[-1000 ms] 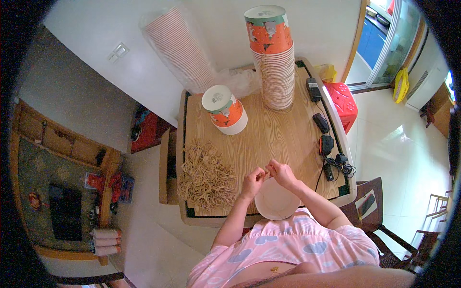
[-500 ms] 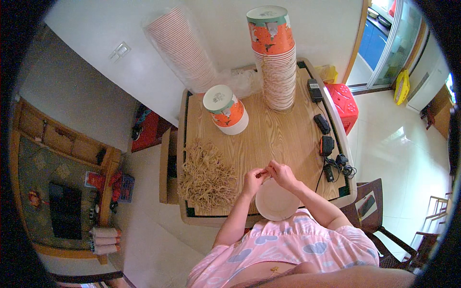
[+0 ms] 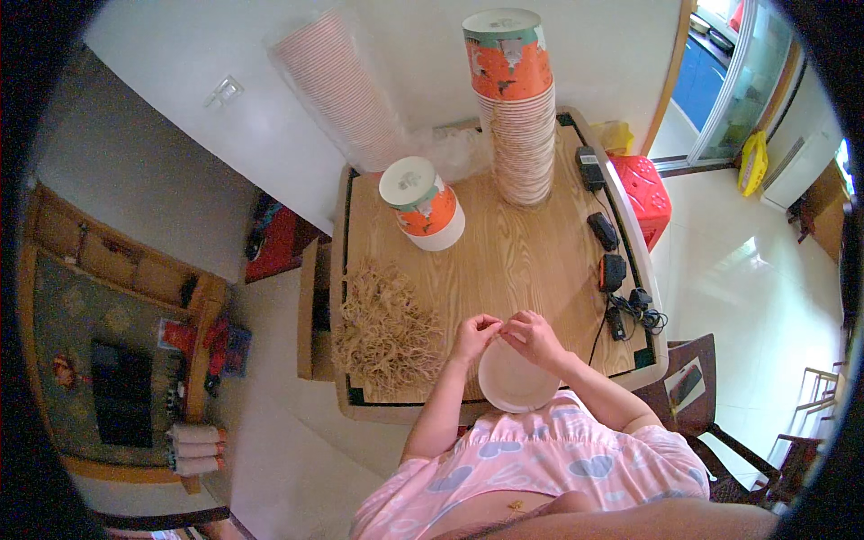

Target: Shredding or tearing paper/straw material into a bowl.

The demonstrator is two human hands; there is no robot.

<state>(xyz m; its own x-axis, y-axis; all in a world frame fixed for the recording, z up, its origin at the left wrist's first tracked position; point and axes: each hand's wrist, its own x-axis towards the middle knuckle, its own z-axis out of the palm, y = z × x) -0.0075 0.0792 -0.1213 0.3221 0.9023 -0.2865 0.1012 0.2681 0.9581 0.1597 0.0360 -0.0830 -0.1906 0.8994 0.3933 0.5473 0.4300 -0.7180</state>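
Note:
A white paper tub (image 3: 519,378) stands at the near table edge against my body, its round inside facing up. Over its far rim my left hand (image 3: 477,337) and my right hand (image 3: 529,337) meet, thumbs and fingers pinched close together. Whatever sits between the fingertips is too small to make out. To the left of my left hand lies a loose heap of tan twisted cords (image 3: 387,333). Beyond it a short stack of upturned orange, green and white paper tubs (image 3: 427,211) stands on the wooden table (image 3: 477,270).
A tall stack of paper tubs (image 3: 517,135) rises at the back, with tan strands along its side. Left of it leans a plastic-wrapped tub stack (image 3: 337,90). Black adapters and cables (image 3: 621,301) line the right edge. A red stool (image 3: 641,198) and a dark chair (image 3: 688,387) stand to the right.
My fingertips have drawn slightly nearer to me over the tub's rim. The left fingers have shifted a little, and both hands stay pinched. The tub stays against my body.

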